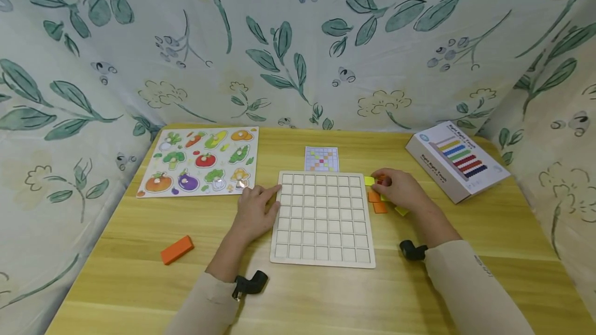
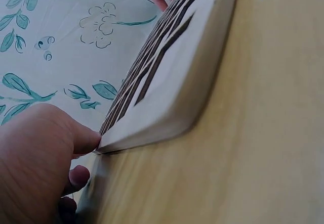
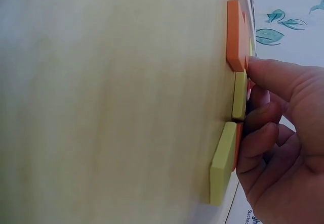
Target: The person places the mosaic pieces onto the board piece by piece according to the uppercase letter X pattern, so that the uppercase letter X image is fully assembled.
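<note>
A pale square grid board lies flat on the table, its squares bare. At its left edge rests my left hand, touching the rim with thumb and index finger; the left wrist view has the thumb against the board's edge. Beyond the right edge, my right hand is over a small heap of tiles, its fingertips pinching an orange tile that they partly cover. Around these fingers lie an orange tile, a yellow-green tile and several others, some hidden by the hand.
Behind the board lies a small pattern card. A vegetable picture board is at back left, an orange block at front left. On the right stands a white printed box. Patterned cloth borders the wooden table.
</note>
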The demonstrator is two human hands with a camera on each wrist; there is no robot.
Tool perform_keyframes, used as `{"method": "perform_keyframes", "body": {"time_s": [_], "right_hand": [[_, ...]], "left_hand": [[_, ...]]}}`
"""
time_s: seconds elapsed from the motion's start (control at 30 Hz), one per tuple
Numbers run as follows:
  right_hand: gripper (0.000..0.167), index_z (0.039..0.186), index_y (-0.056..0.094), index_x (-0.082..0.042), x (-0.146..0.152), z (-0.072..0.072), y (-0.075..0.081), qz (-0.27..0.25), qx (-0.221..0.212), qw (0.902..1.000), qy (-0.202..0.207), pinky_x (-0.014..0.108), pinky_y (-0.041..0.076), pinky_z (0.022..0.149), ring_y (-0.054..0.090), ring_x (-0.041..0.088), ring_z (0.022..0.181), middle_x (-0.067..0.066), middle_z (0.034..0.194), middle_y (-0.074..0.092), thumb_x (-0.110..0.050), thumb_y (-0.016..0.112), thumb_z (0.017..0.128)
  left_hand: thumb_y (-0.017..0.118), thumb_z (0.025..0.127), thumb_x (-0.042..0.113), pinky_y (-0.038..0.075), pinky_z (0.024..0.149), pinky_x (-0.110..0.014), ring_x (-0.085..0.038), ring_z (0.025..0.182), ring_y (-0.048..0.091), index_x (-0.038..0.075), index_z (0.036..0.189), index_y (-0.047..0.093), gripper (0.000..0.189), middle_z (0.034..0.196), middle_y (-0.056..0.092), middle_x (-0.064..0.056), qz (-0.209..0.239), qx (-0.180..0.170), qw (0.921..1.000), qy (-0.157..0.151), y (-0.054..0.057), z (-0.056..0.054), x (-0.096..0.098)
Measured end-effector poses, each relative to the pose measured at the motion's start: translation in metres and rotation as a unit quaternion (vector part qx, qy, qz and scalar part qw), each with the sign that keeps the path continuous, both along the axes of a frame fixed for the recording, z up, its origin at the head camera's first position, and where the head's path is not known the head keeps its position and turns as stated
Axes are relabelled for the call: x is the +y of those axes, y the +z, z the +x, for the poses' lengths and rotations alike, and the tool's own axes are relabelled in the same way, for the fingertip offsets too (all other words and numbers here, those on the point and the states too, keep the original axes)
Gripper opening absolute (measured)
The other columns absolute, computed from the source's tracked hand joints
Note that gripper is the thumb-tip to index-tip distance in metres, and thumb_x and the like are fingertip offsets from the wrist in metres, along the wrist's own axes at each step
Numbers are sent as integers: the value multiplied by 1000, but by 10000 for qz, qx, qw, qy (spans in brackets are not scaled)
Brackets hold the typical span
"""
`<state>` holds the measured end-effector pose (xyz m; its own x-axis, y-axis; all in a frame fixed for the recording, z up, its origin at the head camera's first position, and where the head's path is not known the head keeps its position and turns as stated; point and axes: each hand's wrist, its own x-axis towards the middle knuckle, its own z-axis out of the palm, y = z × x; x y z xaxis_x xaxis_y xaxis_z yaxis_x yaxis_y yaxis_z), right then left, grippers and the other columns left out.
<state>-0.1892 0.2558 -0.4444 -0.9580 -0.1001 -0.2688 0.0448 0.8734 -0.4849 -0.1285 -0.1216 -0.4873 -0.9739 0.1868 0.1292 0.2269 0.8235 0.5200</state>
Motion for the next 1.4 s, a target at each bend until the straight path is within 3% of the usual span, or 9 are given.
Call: {"method": "perform_keyframes", "body": {"time_s": [0.2,0.43,0.9,1.13,1.4], "right_hand": [[38,133,62,-10,0,0,-3,26,90,10000,-6,31,43,68,54,23,83,9,94,59,-30,64,101],[37,133,62,-11,2,1,-4,-18,133,9999,-20,32,43,71,54,24,85,9,95,60,-30,64,101],[41,139,57,-15,-1,6,7,-126,-128,9997,-192,32,45,72,54,25,89,10,101,58,-32,63,102],[40,135,59,-13,-18,12,22,-223,120,9996,140,32,43,69,53,22,82,8,93,57,-31,65,100],[36,134,60,-17,-48,15,24,-304,123,9988,358,30,42,64,52,20,75,7,93,56,-29,65,100]], "left_hand": [[58,100,28,31,80,-36,-21,84,38,21,143,62,43,89,58,-1,33,-108,9999,-10,1,0,-1],[60,99,27,30,77,-35,-18,77,37,20,141,63,43,67,47,5,-1,61,10000,-62,2,0,-1],[59,100,27,30,77,-34,-18,75,36,20,141,64,42,63,46,6,18,45,10000,-12,2,0,-1],[60,100,28,29,77,-34,-18,75,35,21,141,64,42,58,47,7,96,-64,9999,53,2,0,-1],[60,100,29,30,78,-34,-18,75,36,22,140,65,41,54,45,9,125,-38,9999,86,0,-1,-1]]}}
